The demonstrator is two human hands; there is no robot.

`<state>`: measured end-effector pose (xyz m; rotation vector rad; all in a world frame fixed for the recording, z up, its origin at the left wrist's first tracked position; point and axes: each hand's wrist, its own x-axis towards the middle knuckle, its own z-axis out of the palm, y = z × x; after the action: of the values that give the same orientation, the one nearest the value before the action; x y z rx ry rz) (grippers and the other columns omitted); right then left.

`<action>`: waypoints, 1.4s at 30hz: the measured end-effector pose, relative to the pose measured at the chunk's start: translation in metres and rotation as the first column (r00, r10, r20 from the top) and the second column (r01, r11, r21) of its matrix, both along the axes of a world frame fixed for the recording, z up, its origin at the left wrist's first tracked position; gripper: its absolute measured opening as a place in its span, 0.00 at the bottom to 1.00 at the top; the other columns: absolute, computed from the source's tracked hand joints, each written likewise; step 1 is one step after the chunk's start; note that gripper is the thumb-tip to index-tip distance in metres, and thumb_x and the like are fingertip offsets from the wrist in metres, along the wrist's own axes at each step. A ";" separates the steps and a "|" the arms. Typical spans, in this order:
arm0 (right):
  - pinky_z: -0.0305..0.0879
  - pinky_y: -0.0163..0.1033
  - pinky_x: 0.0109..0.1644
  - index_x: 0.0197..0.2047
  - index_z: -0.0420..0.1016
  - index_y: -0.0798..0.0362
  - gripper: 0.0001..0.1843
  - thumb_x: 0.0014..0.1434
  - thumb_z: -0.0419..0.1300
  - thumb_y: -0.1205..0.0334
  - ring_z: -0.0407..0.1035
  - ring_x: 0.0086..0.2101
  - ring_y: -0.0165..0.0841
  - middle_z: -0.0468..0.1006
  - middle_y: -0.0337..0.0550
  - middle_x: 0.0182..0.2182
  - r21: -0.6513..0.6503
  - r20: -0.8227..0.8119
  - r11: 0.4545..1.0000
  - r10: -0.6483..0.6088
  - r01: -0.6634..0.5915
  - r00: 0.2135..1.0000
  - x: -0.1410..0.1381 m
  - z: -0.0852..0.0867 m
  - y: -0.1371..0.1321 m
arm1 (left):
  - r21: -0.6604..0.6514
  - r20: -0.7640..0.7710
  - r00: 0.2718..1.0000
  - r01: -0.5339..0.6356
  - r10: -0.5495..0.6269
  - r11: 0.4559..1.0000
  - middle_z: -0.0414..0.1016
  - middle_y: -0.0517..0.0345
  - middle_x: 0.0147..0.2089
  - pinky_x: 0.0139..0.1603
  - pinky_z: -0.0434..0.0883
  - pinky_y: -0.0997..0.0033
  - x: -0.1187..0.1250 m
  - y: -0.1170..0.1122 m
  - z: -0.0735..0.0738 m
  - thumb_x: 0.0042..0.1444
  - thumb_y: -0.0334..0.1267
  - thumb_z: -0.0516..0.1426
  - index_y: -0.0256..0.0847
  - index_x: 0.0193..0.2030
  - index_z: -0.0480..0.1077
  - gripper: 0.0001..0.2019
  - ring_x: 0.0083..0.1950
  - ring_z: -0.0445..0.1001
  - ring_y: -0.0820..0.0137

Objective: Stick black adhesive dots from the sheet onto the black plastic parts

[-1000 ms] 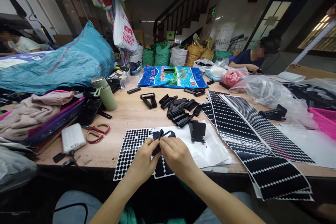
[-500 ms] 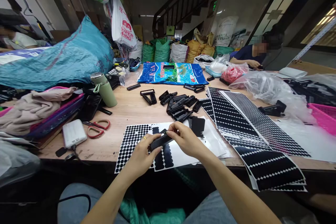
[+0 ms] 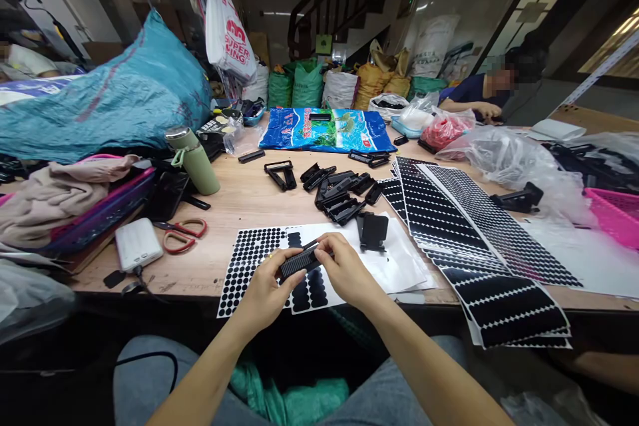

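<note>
A black plastic part with a ribbed, carbon-look face [image 3: 298, 263] is held between both hands above the table's front edge. My left hand [image 3: 267, 286] grips its left end, thumb along the near side. At its right end, the fingers of my right hand [image 3: 344, 266] close on it; whatever they may pinch besides is hidden. Under the hands lie a sheet of round black stickers [image 3: 249, 256] and a sheet of longer black scalloped stickers [image 3: 309, 291]. A black flat bracket [image 3: 373, 231] rests on white paper to the right, and several similar black parts [image 3: 342, 193] are heaped behind.
Red-handled scissors [image 3: 186, 236], a white power bank [image 3: 138, 245] and a green bottle [image 3: 194, 163] are at the left. Long black sticker sheets [image 3: 449, 226] overhang the front edge at right. A blue printed bag [image 3: 327, 130] lies at the back. A co-worker [image 3: 492, 90] sits far right.
The black part has turned to show more of its ribbed face, and my right hand has shifted slightly along it. The whole view has moved a little.
</note>
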<state>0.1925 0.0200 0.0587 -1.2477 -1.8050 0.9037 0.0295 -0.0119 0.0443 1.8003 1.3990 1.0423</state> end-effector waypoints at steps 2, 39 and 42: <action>0.60 0.42 0.46 0.27 0.60 0.52 0.07 0.56 0.49 0.68 0.63 0.40 0.32 0.67 0.43 0.36 -0.001 -0.012 1.000 0.004 -0.004 1.000 0.001 -0.001 0.000 | 0.000 0.010 1.000 -0.003 0.003 1.000 0.69 0.52 0.46 0.51 0.63 0.59 0.000 0.000 -0.001 0.54 0.41 0.53 0.42 0.48 0.65 0.15 0.49 0.66 0.63; 0.61 0.43 0.36 0.34 0.69 0.62 0.10 0.48 0.60 0.64 0.67 0.38 0.45 0.71 0.62 0.37 -0.098 0.486 0.958 -0.190 0.270 0.853 -0.030 -0.078 0.047 | -0.112 0.158 0.958 -0.222 0.238 0.969 0.73 0.54 0.42 0.41 0.68 0.68 -0.044 0.010 -0.019 0.46 0.45 0.58 0.38 0.45 0.68 0.20 0.41 0.71 0.66; 0.60 0.41 0.36 0.32 0.68 0.60 0.05 0.50 0.56 0.68 0.67 0.37 0.43 0.71 0.60 0.36 -0.144 0.472 0.947 -0.189 0.287 0.861 -0.034 -0.082 0.043 | -0.166 0.185 0.941 -0.255 0.284 0.953 0.73 0.54 0.41 0.41 0.68 0.69 -0.047 0.008 -0.022 0.44 0.45 0.59 0.37 0.45 0.69 0.21 0.39 0.72 0.66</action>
<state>0.1587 0.0632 -0.0235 -1.9030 -1.8730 0.7112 -0.0172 -0.0041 0.0223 1.3819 1.5756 1.2006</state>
